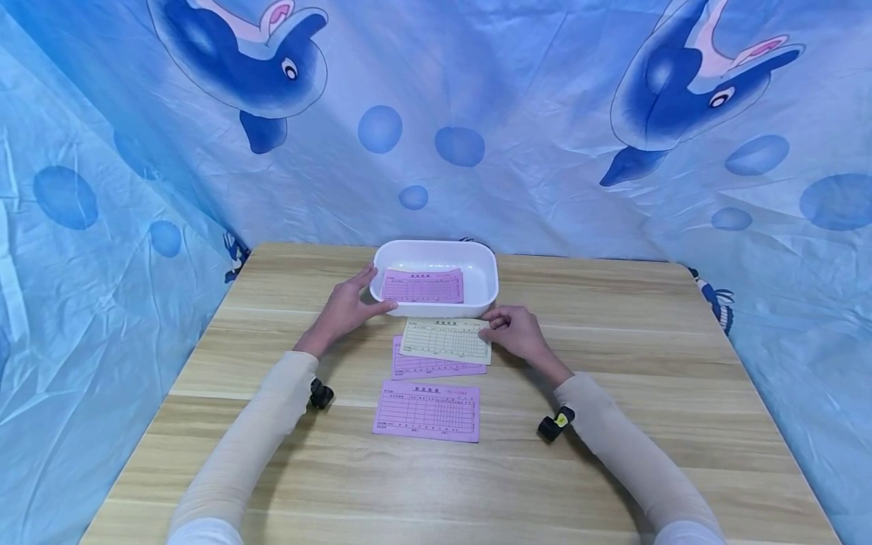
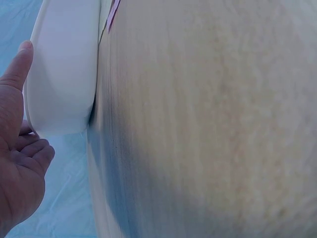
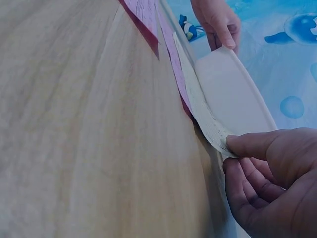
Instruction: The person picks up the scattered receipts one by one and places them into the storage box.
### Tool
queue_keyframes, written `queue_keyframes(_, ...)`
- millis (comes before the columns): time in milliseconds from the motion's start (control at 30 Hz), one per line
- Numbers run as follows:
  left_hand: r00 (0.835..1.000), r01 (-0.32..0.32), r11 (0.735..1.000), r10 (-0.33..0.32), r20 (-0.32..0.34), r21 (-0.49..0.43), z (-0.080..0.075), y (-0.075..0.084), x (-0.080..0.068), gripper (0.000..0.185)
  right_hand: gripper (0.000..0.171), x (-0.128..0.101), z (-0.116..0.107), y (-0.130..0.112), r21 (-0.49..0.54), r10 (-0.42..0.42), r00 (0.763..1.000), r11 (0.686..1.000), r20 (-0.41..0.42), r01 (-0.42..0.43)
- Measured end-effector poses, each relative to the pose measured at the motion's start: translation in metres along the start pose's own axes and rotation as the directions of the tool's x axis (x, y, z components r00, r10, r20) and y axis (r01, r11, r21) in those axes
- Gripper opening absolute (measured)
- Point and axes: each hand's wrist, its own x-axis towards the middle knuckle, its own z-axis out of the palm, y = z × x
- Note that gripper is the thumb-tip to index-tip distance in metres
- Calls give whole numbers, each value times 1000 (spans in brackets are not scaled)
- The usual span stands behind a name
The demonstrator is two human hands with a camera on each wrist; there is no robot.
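A white plastic tub [image 1: 443, 310] stands near the table's far edge with a pink form slip [image 1: 422, 288] inside, a pale edge showing behind it. My left hand [image 1: 343, 310] holds the tub's near left corner, thumb at the front rim and fingers along the left side. Between thumb and fingers, my right hand [image 3: 277, 173] pinches the right end of a pale yellow form slip [image 1: 443, 341] just in front of the tub. That slip partly covers a second pink slip [image 1: 439, 370]. Closer to me lies another pink slip [image 1: 427, 411], fully visible.
The wooden table [image 1: 613, 341] extends to both sides and towards me. Behind it and at the sides hangs a blue curtain [image 1: 422, 91] printed with dolphins and bubbles. Small black wrist cameras are strapped to both forearms.
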Motion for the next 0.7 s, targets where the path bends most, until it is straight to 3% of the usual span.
queue_keyframes(200,1000,0,1000,0,-7,8,1,-1,0,105,22,-3,-2,1,9,-44,999,999,3,44)
queue_keyframes(700,1000,6,1000,-6,6,10,0,1,-1,106,21,-12,-6,-4,83,-47,998,995,-29,49)
